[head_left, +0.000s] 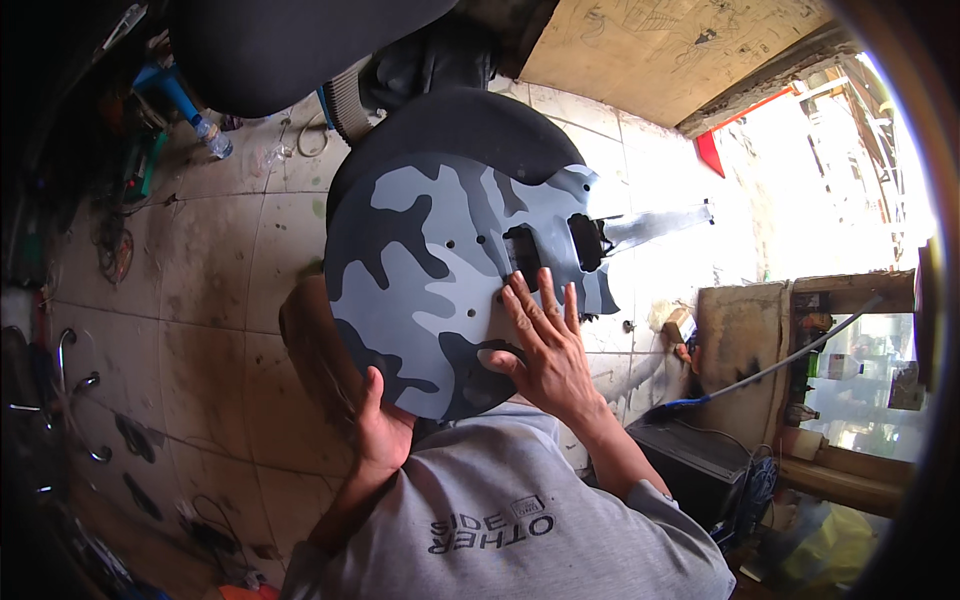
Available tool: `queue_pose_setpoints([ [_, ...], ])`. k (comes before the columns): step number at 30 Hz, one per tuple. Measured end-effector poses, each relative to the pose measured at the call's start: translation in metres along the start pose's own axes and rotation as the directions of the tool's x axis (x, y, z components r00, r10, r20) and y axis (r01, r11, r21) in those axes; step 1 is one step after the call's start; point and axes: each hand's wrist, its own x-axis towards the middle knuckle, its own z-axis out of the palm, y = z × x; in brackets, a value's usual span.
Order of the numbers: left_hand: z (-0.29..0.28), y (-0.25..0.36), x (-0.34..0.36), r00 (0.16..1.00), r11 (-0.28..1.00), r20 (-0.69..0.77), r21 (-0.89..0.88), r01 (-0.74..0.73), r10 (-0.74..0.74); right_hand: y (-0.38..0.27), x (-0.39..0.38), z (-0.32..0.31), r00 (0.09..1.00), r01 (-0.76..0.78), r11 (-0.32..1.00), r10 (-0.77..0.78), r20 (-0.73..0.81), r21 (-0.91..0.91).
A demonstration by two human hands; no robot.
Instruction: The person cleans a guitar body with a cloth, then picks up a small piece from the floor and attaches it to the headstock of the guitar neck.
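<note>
Two hands: the right hand (550, 365) lies spread on the face of the camouflage guitar body (400, 285), fingers extended, clasping nothing; the left hand (383, 437) is at the near-left edge, thumb raised, its other fingers hidden, so I cannot tell whether it grips.
Guitar body: in front of the person's torso, patched in greys, with small holes and two dark cut-outs (587, 243) near the right fingertips; a black rounded shape (460, 125) shows behind its far edge.
Shirt print (490, 528): two rows of dark capitals across a grey shirt (430, 500), beside a small box of print too small to read.
Wooden board (660, 55): dark scrawled lines, illegible here.
Bottle (213, 138): clear, on the tiled floor (210, 290); any wording is too small to read.
</note>
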Motion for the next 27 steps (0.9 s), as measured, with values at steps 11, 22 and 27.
queue_pose_setpoints([
  [11,0.009,0.003,0.002,0.998,0.999,-0.046,-0.035,-0.04,0.039,-0.01,0.025,0.004,0.991,0.088,0.994,-0.081,0.104,-0.069],
  [22,0.01,0.006,-0.001,1.0,0.987,0.011,-0.158,0.006,-0.005,-0.079,0.036,0.006,0.889,0.339,0.941,-0.327,0.321,0.019],
  [27,0.002,0.008,-0.001,0.996,0.982,0.076,-0.183,0.053,-0.039,-0.066,0.038,0.005,0.844,0.436,0.9,-0.414,0.342,0.013],
])
